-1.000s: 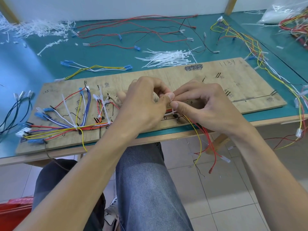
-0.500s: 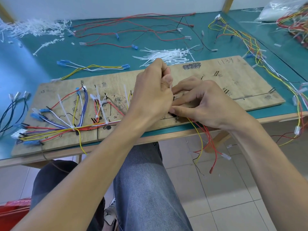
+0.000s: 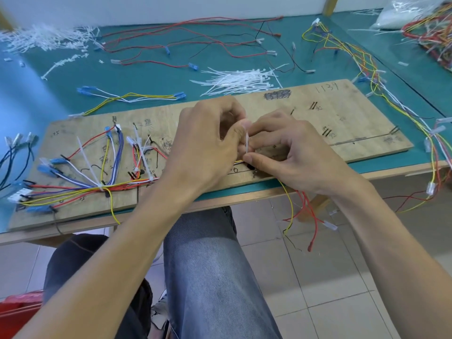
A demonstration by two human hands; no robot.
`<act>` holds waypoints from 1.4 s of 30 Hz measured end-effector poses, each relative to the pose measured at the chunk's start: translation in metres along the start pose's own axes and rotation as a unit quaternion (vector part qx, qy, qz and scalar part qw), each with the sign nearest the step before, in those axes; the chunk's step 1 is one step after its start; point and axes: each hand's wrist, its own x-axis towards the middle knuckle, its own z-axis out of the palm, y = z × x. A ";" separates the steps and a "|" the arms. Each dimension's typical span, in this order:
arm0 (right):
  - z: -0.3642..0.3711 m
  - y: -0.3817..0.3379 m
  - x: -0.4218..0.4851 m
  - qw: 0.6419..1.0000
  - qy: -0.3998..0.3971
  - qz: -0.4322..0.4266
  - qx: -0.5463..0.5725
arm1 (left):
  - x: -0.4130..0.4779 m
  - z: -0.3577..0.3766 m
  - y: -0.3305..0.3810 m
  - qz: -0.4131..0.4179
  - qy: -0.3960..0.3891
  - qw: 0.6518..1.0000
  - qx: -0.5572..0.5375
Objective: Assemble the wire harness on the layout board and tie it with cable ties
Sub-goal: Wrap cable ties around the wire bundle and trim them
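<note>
A wooden layout board [image 3: 342,111] lies on the teal table, with a wire harness [image 3: 80,187] of red, yellow, blue and white wires spread over its left half and bundled by white ties. At the board's middle a white cable tie [image 3: 247,143] stands upright around the bundle. My left hand [image 3: 208,143] pinches the tie's upper end between thumb and fingers. My right hand [image 3: 288,152] has curled fingers pressing the bundle and the tie's lower part against the board. The tie's head is hidden by my fingers.
A loose pile of white cable ties [image 3: 239,80] lies just behind the board. Spare wires with blue connectors [image 3: 132,96] and red and black wires [image 3: 195,40] lie further back. A multicoloured harness [image 3: 381,94] drapes over the right edge. Wire ends [image 3: 305,216] hang below the table.
My left hand rose with the tie's tail half a second ago, then came back down beside my right hand. The tie now stands upright between both hands. The view has shifted slightly.
</note>
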 end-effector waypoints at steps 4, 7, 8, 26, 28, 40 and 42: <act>-0.003 0.000 0.003 0.999 -0.028 -0.008 -0.024 | 0.002 0.013 0.002 0.017 0.061 0.996 0.056; -0.005 -0.001 0.007 0.999 -0.042 -0.007 -0.022 | 0.005 0.017 -0.001 0.013 0.083 0.994 0.068; -0.006 0.000 0.008 0.999 -0.043 -0.004 -0.018 | 0.006 0.017 -0.002 0.010 0.088 0.994 0.069; 0.005 -0.024 -0.001 0.984 0.171 0.023 0.036 | -0.049 -0.076 0.028 0.064 0.095 0.993 0.034; 0.011 -0.044 0.001 0.979 0.204 0.002 0.022 | -0.063 -0.104 0.024 0.055 0.101 0.992 0.059; 0.105 -0.147 -0.007 0.997 -0.062 0.049 0.015 | -0.131 -0.184 -0.021 -0.027 -0.124 0.954 0.271; 0.116 -0.146 -0.015 0.997 -0.031 0.065 -0.021 | -0.139 -0.185 -0.025 0.001 -0.170 0.938 0.301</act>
